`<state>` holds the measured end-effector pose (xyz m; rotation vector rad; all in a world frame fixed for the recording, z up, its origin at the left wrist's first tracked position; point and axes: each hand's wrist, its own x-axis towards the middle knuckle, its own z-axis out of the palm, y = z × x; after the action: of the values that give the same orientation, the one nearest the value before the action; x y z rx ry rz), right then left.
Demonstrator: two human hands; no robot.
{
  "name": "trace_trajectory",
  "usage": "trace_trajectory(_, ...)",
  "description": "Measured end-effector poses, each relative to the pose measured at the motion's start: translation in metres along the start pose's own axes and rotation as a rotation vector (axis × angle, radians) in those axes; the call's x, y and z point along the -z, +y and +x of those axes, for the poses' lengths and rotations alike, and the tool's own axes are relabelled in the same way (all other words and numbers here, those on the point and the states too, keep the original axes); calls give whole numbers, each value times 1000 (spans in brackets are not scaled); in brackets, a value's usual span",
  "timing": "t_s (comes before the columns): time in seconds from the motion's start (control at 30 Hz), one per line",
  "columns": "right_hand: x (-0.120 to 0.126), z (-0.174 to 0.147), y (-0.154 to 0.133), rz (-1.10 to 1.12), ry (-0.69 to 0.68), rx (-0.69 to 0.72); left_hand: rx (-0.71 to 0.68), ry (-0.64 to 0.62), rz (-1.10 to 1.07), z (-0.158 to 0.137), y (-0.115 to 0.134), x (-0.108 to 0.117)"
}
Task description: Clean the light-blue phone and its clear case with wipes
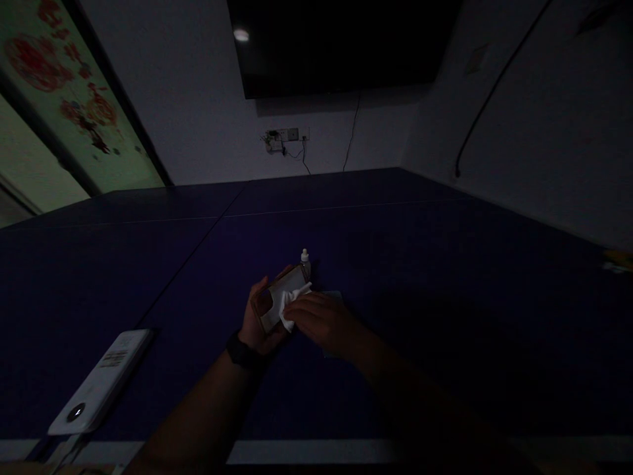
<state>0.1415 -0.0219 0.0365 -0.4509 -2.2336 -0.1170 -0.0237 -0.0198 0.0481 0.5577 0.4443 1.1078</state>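
Note:
My left hand (256, 323), with a dark watch on its wrist, is wrapped round a phone case (267, 321) with a whitish inner face, brownish edges and a camera cutout. Pinched in my right hand (324, 321) is a crumpled white tissue (288, 305), which lies against the case's pale face. Just behind the case stands a small clear bottle (306, 266) with a white dropper-like cap. A flat, pale sheet or object (332, 296) lies on the table partly under my right hand; its kind is too dark to tell.
The dark blue table (198, 290) has a white front edge. A white power bank (101, 382) with a cable lies at the left front. Beyond the table are a wall socket (291, 134) with cords and a large dark television (341, 46).

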Motion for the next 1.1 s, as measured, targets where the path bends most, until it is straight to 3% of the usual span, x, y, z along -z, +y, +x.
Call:
trace_trajectory(0.1, -3, 4, -12, 74, 45, -14, -24, -18, 23, -2, 1, -1)
trace_trajectory(0.23, -8, 7, -24, 92, 9, 11, -49, -7, 11, -3, 2, 3)
trace_trajectory(0.47, -14, -3, -6, -56, -54, -70, -216, 87, 44, -2, -2, 4)
trace_trajectory(0.67, -14, -3, -17, 109, -45, 23, -207, 58, -2, -2, -3, 2)
trace_trajectory(0.83, -15, -1, -13, 17, -63, -173, -219, 53, 17, -1, -4, 4)
trace_trajectory(1.0, -11, -2, -16, 36, -88, 7, -213, 44, -2, -2, -3, 3)
trace_trajectory(1.1, -9, -1, -15, -9, -81, -25, -209, 30, 8, -3, -2, 1)
